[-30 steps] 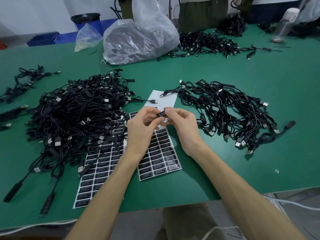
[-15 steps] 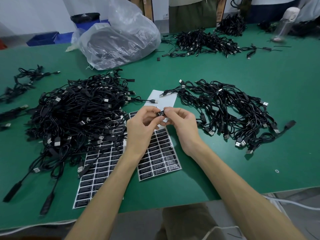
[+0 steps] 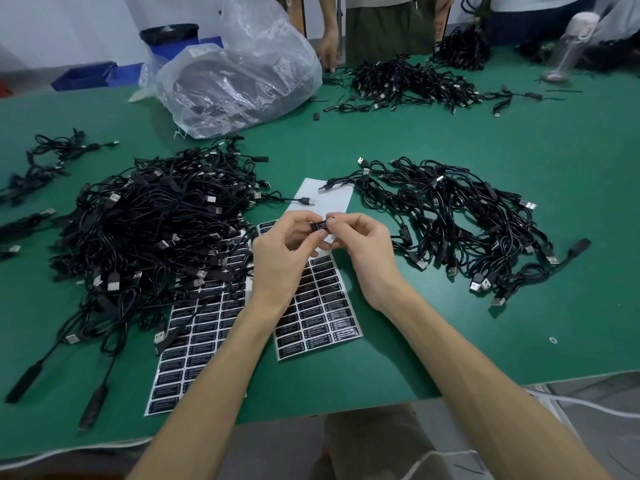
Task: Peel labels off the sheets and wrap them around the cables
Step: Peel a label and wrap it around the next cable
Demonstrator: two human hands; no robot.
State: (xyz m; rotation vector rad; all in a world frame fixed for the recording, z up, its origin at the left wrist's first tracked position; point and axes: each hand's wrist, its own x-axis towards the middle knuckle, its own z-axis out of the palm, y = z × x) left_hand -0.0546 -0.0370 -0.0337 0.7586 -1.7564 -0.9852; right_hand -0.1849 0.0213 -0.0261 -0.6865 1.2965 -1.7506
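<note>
Both my hands meet above the label sheets and pinch a small black controller block [image 3: 319,226] of a cable between their fingertips. My left hand [image 3: 282,258] holds its left end, my right hand [image 3: 363,251] its right end. Whether a label is on the block is too small to tell. Under my hands lies a sheet of black labels [image 3: 322,306], its upper part peeled bare and white. A second label sheet [image 3: 197,344] lies to the left, partly under a big heap of black USB cables [image 3: 156,230]. Another cable pile [image 3: 457,216] spreads to the right.
A clear plastic bag [image 3: 242,77] of dark parts sits at the back of the green table [image 3: 519,341]. More cables [image 3: 408,81] lie at the far edge, where a person's hand [image 3: 327,50] reaches down. Loose cables [image 3: 38,168] lie far left. A bottle [image 3: 571,43] stands back right.
My hands stay in place, still working the small black block. The plastic bag at the back has shifted left, and a person's hand has come into view there.
</note>
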